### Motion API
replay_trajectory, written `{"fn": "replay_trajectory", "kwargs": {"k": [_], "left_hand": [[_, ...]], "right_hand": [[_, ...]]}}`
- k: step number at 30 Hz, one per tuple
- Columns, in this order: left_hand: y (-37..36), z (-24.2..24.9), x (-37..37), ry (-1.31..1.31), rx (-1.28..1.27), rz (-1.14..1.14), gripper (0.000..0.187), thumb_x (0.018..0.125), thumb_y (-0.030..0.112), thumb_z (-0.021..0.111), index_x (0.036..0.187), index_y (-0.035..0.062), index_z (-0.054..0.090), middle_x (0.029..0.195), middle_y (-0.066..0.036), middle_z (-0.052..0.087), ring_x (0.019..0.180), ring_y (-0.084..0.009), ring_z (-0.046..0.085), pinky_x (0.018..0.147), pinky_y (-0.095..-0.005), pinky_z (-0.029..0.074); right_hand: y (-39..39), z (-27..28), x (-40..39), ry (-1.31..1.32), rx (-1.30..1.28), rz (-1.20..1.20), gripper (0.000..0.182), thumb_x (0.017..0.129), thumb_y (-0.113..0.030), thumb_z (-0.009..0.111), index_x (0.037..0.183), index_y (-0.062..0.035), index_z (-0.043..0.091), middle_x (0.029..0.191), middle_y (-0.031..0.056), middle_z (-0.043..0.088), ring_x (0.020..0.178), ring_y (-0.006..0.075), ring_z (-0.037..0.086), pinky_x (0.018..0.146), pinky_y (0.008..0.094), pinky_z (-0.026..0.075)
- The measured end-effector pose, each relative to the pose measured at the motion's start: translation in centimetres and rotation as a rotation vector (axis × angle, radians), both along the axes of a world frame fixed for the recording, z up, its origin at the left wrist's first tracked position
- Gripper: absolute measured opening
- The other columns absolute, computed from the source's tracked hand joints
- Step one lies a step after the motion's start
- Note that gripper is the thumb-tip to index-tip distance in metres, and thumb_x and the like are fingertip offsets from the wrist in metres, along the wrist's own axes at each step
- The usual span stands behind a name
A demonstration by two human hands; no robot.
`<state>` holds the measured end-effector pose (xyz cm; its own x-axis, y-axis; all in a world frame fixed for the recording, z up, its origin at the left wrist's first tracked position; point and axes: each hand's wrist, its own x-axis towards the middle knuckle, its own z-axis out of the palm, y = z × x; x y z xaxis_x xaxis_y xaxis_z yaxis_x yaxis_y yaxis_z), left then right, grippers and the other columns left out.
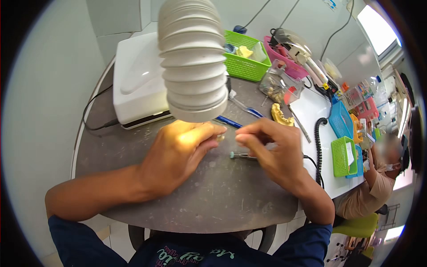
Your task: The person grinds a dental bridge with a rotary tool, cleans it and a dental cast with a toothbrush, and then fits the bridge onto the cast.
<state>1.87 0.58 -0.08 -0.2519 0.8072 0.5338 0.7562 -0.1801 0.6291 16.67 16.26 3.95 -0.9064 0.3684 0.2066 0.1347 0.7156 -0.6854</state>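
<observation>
Under the lit mouth of a ribbed white hose (193,66), my left hand (178,149) has its thumb and fingers pressed together on a small pale yellowish piece (220,138). My right hand (280,153) is close by on the right, its thumb and index finger pinched; what is between them cannot be made out. A slim metal rotary handpiece with a green tip (238,155) runs beneath the right hand; whether the lower fingers grip it is hidden. Behind the hands lie a blue pen-like stick (229,121) and a toothbrush (247,107).
A white box-shaped machine (138,84) stands at back left. A yellowish dental cast (281,116), a clear container (278,84), a green basket (249,66) and a pink basket (291,64) are behind. A black coiled cable (318,142) runs at right. A co-worker (369,191) sits farther right.
</observation>
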Motion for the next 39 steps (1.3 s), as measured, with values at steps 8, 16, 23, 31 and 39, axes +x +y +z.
{"fn": "replay_trajectory", "kwargs": {"k": [8,16,23,31,39], "left_hand": [[0.4,-4.5,0.7,-0.207,0.226,-0.145,0.023,0.084,0.006,0.065,0.106,0.0010,0.066,0.088,-0.015,0.065,0.077,-0.0281,0.063,0.069,-0.0396,0.050],[-0.8,-1.2,1.0,-0.440,-0.004,-0.171,0.018,0.089,0.005,0.063,0.107,0.0032,0.068,0.090,-0.007,0.067,0.077,-0.0177,0.063,0.074,-0.0284,0.051],[0.0,-0.2,0.1,-1.193,-0.227,-0.265,0.026,0.099,0.012,0.056,0.118,-0.0052,0.059,0.098,-0.006,0.063,0.083,-0.0084,0.059,0.078,-0.0236,0.050],[0.1,-0.3,-0.4,-1.264,-0.177,-0.177,0.029,0.097,0.011,0.060,0.119,-0.0074,0.058,0.102,-0.012,0.068,0.087,-0.0123,0.065,0.079,-0.0246,0.054],[0.1,0.3,-0.6,-1.320,-0.155,-0.138,0.029,0.096,0.011,0.061,0.119,-0.0074,0.057,0.105,-0.014,0.068,0.091,-0.0138,0.068,0.082,-0.0238,0.057]], "right_hand": [[-6.1,-1.5,-0.6,0.191,0.723,0.554,0.068,0.085,-0.041,0.059,0.134,0.0048,0.047,0.135,0.0246,0.049,0.127,0.0393,0.048,0.111,0.0584,0.031],[-2.9,-0.1,-1.1,0.197,0.757,0.554,0.064,0.083,-0.045,0.065,0.134,-0.0077,0.053,0.137,0.0153,0.052,0.130,0.0308,0.049,0.107,0.0493,0.040],[6.0,-1.4,-0.8,-0.087,0.847,-0.001,0.019,0.081,-0.013,0.072,0.098,-0.0059,0.069,0.089,0.0051,0.068,0.086,0.0229,0.065,0.071,0.0348,0.054],[4.7,0.8,0.3,0.102,0.509,-0.132,0.009,0.085,-0.001,0.063,0.094,-0.0015,0.063,0.084,0.0112,0.060,0.067,0.0275,0.061,0.061,0.0378,0.050],[2.8,0.9,2.6,-0.057,0.223,0.145,0.023,0.093,-0.005,0.057,0.114,-0.0011,0.066,0.068,0.0102,0.055,0.055,0.0197,0.054,0.052,0.0315,0.042]]}}
